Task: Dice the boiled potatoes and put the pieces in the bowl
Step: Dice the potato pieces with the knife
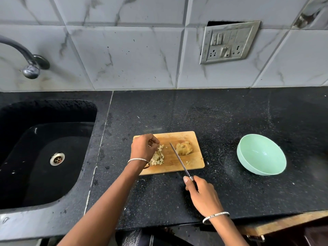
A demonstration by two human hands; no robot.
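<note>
A wooden cutting board (188, 162) lies on the black counter. On its left part sits a heap of diced potato pieces (158, 158), and my left hand (143, 148) hovers over them with its fingers curled; whether it holds any pieces is hidden. A sliced, uncut potato chunk (183, 148) rests on the board's right part. My right hand (202, 194) grips the handle of a knife (179, 159), whose blade lies slanted across the board between the heap and the chunk. A mint-green bowl (261, 154) stands to the right of the board with nothing in it.
A black sink (44, 153) with a steel drain fills the left side, with a tap (30, 68) above it. A switch and socket plate (229, 43) hangs on the tiled wall. The counter's front edge runs just below my right wrist.
</note>
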